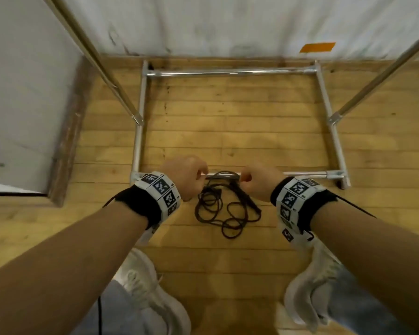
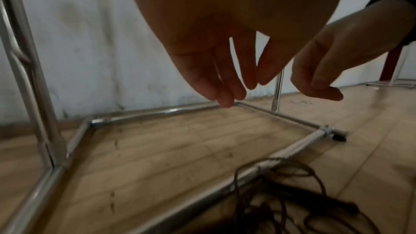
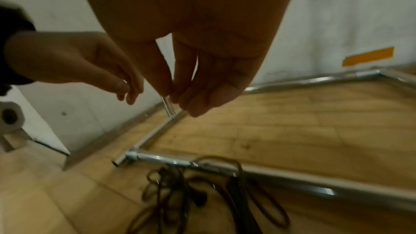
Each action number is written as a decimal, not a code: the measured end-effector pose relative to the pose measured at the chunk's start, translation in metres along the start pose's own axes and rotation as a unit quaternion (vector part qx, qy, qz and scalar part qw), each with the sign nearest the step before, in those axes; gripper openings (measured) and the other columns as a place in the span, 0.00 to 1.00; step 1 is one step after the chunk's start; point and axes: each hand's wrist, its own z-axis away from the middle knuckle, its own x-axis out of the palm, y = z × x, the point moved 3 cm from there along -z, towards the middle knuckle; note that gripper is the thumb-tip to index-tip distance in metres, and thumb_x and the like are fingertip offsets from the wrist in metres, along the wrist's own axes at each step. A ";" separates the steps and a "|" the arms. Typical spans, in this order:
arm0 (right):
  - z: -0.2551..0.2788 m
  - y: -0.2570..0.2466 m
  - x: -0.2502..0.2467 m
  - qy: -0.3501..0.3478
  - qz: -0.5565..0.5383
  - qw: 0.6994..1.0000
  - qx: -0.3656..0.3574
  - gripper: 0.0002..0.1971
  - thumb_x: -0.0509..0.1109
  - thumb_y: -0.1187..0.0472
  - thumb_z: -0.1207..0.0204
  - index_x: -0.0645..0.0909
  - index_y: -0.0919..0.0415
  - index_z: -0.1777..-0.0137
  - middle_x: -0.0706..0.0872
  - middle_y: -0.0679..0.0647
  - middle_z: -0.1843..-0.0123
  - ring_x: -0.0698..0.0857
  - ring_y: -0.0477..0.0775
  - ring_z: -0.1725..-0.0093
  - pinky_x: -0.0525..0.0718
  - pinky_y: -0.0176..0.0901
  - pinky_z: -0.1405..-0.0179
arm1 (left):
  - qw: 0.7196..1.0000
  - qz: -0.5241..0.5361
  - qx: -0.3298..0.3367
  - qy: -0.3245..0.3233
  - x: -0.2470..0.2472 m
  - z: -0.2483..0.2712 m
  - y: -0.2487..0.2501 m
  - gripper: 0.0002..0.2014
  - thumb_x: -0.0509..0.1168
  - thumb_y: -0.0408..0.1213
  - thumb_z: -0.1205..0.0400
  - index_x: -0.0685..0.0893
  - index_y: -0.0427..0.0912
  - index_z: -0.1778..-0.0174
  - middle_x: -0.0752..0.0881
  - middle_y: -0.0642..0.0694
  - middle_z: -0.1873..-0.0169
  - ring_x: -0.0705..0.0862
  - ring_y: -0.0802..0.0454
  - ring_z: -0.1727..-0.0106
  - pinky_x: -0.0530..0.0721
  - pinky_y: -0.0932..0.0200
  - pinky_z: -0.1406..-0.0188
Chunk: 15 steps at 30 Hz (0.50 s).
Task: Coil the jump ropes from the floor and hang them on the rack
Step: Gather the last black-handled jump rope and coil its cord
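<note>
Both my left hand (image 1: pixel 186 176) and right hand (image 1: pixel 260 181) hung loose-fingered, empty, above the jump rope (image 1: pixel 224 209) tangled against the rack (image 1: pixel 307 174) base bar, poised to gather it

The jump rope (image 2: pixel 292 202) blurs in both wrist views, its coils cut off below.

One rope tangle (image 1: pixel 221 209), perhaps two ropes; one rack (image 1: pixel 230 72); two shoes (image 1: pixel 145 286).
</note>
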 end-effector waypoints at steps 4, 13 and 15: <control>-0.032 0.045 0.046 -0.069 0.041 0.992 0.099 0.09 0.64 0.58 0.23 0.85 0.60 0.55 0.86 0.57 0.57 0.84 0.57 0.57 0.86 0.46 0.58 | 0.997 -0.024 -0.055 -0.042 0.049 -0.018 -0.028 0.13 0.59 0.40 0.18 0.86 0.51 0.44 0.87 0.49 0.55 0.79 0.51 0.61 0.72 0.59 0.64; -0.058 0.097 0.124 -0.049 0.009 0.985 0.164 0.12 0.65 0.60 0.23 0.79 0.55 0.41 0.83 0.55 0.55 0.82 0.56 0.58 0.83 0.46 0.63 | 0.990 -0.016 -0.068 -0.125 0.126 -0.036 -0.052 0.15 0.62 0.41 0.16 0.81 0.47 0.34 0.82 0.46 0.39 0.79 0.45 0.37 0.79 0.52 0.42; -0.057 0.101 0.132 -0.033 -0.033 0.986 0.160 0.13 0.65 0.61 0.25 0.79 0.53 0.40 0.83 0.53 0.57 0.82 0.55 0.59 0.86 0.47 0.62 | 0.985 -0.050 -0.076 -0.149 0.134 -0.035 -0.057 0.19 0.63 0.45 0.17 0.77 0.49 0.30 0.79 0.46 0.38 0.76 0.44 0.35 0.77 0.50 0.38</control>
